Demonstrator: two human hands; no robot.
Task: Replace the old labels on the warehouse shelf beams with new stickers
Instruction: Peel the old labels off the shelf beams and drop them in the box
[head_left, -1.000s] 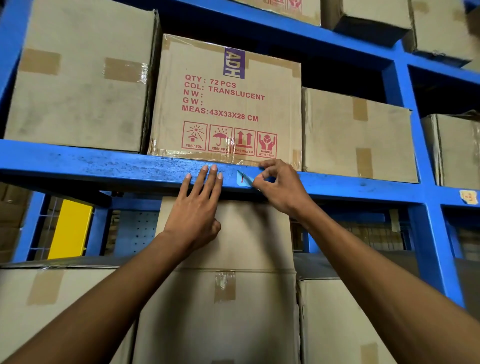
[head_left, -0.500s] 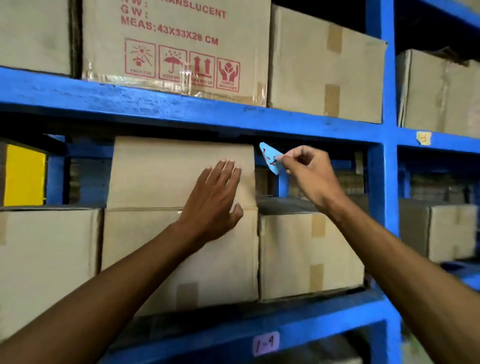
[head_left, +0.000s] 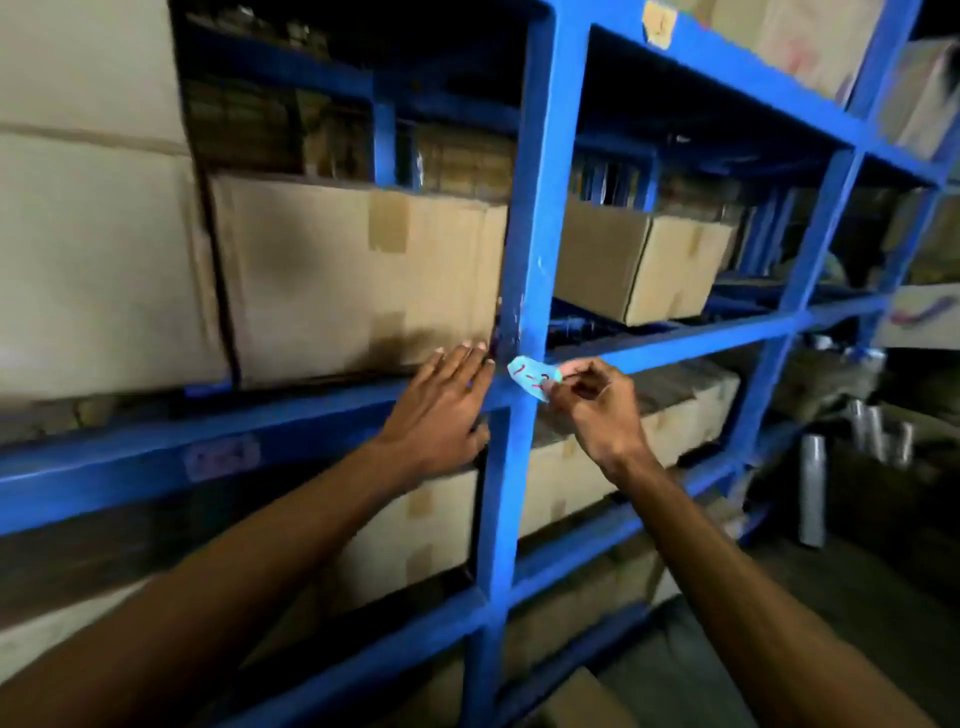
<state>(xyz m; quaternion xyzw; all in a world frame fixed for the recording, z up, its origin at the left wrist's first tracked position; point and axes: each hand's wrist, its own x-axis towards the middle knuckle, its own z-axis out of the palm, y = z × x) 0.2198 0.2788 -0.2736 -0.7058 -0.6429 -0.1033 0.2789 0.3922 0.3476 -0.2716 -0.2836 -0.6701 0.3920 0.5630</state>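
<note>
The right hand (head_left: 597, 410) pinches a pale blue sticker (head_left: 535, 376) — red handwriting, roughly "1-2" — beside the blue upright (head_left: 540, 208); the left hand (head_left: 441, 410) lies flat, fingers spread, on the shelf beam (head_left: 156, 467).

Pretty clearly a warehouse or stockroom. Blue-painted steel racking (head_left: 540, 218) fills the whole view, with uprights and horizontal beams making bays on several levels. Just above the left hand (head_left: 441, 410) sits a taped-shut cardboard carton (head_left: 358, 270), with a bigger one to its left, and another carton (head_left: 639, 260) up and to the right of the right hand (head_left: 597, 410). More boxes are on the levels below both hands. Small handwritten labels are stuck on the beams: a yellowish one (head_left: 658, 23) high above the right hand, a faded one (head_left: 223, 457) lower left of the left hand. Dim lighting, bare floor and some metal tubes (head_left: 813, 488) off to the right.
</note>
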